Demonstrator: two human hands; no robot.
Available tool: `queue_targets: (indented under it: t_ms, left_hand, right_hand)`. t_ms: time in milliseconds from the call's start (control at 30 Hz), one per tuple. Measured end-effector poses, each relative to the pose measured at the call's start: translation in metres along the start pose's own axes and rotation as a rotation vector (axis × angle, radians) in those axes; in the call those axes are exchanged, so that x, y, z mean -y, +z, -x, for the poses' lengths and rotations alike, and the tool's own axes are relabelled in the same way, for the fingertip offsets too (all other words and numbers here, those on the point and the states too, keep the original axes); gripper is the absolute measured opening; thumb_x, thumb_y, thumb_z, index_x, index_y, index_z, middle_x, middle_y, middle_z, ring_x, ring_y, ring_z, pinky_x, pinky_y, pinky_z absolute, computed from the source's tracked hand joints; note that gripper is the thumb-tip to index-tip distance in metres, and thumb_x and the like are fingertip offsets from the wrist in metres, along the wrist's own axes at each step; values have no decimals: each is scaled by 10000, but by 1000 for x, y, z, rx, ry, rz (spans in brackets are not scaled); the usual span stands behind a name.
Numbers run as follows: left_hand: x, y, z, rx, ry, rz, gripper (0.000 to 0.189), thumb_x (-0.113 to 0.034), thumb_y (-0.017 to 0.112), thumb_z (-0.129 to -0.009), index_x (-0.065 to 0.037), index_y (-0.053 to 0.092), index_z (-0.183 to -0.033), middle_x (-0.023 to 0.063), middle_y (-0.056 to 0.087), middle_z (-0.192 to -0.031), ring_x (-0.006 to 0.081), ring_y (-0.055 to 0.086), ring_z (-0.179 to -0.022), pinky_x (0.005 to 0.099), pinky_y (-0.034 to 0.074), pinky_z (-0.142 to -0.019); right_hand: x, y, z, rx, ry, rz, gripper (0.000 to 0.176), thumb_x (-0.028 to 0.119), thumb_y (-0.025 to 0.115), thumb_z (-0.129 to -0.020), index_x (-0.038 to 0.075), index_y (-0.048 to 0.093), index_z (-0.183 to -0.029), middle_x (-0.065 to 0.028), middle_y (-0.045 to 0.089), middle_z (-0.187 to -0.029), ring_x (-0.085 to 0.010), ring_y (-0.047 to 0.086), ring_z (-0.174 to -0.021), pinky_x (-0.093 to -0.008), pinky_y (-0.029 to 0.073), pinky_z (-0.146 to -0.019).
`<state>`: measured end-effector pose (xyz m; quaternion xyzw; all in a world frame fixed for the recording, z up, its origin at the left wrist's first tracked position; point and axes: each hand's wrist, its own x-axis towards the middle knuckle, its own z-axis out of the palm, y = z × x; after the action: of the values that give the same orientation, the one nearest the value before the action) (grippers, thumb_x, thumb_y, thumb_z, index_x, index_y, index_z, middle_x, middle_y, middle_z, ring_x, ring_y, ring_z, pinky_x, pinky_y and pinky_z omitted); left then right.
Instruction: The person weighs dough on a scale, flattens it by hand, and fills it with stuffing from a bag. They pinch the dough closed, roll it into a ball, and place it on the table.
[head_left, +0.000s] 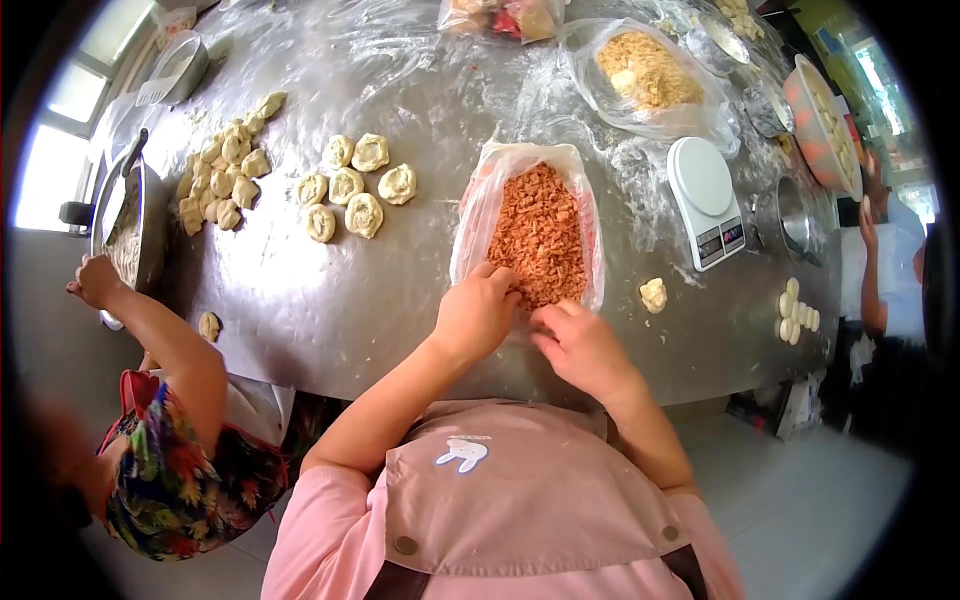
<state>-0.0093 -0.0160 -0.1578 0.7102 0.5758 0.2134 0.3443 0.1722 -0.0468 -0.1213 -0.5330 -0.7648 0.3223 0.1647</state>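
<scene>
A clear plastic bag [472, 225], folded open, lies near the front of the metal table and holds reddish-brown crumbly filling [540, 225]. At its near left edge is my left hand [480, 308], its fingers bent together at the filling; what they pinch is too small to make out. My right hand [575, 343] is at the near right corner of the bag, fingers curled toward the edge, their tips partly hidden. To the left are several shaped dough pieces [362, 214]. A small dough lump [653, 295] sits to the right.
White scale [708, 190] at right; behind it, a bag of yellowish crumbs [650, 75]. Dough pile [215, 180] at left. A co-worker's arm [170, 325] reaches to a metal bowl [150, 225] at far left. Another person [890, 260] stands at far right beside a large bowl [820, 125].
</scene>
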Motion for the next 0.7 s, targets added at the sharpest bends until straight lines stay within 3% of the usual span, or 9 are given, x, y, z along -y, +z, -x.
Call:
queue_targets:
  t_ms: [167, 300, 400, 500, 600, 700]
  left_hand:
    - [-6, 4, -11, -84, -9, 86, 126, -162, 644, -863, -66, 617, -940, 141, 618, -915, 366, 624, -792, 445, 505, -688]
    - [-24, 7, -32, -165, 62, 33, 127, -170, 638, -872, -81, 593, -950, 129, 603, -944, 368, 618, -775, 451, 506, -669]
    - [-22, 11, -44, -28, 113, -77, 131, -183, 630, -878, -94, 585, -964, 121, 592, -952, 360, 619, -771, 448, 511, -661]
    - [-13, 18, -40, -78, 87, -70, 120, -189, 623, -884, -101, 588, -957, 116, 589, -930, 346, 626, -776, 440, 513, -657]
    - [-2, 20, -31, -141, 13, -57, 117, -173, 624, -881, -96, 576, -955, 122, 597, -942, 358, 621, -790, 445, 511, -661]
    - [5, 11, -24, -228, -56, -38, 164, -148, 636, -871, -76, 559, -996, 144, 597, -956, 380, 610, -806, 452, 510, -675]
  right_hand:
    - [7, 16, 10, 56, -19, 232, 163, 108, 647, -809, 84, 618, -968, -131, 593, -823, -342, 623, -730, -424, 531, -650]
    - [4, 29, 19, 3, -92, 331, 239, 85, 629, -809, 74, 630, -1048, -131, 591, -863, -323, 629, -759, -404, 540, -643]
    - [-1, 21, 16, -53, -103, 84, 214, 56, 623, -837, 63, 621, -1051, -142, 589, -902, -309, 634, -779, -400, 538, -644]
    - [5, -1, 6, -320, -85, 9, 115, 42, 613, -878, 40, 603, -993, -138, 584, -912, -301, 633, -758, -397, 530, -628]
    - [-10, -7, -3, -357, 40, -152, 72, 49, 596, -912, 28, 583, -980, -137, 579, -926, -275, 627, -695, -386, 524, -608]
    - [-4, -7, -24, -295, 266, -415, 98, 93, 546, -957, 1, 529, -927, -133, 578, -788, -217, 613, -621, -327, 492, -560]
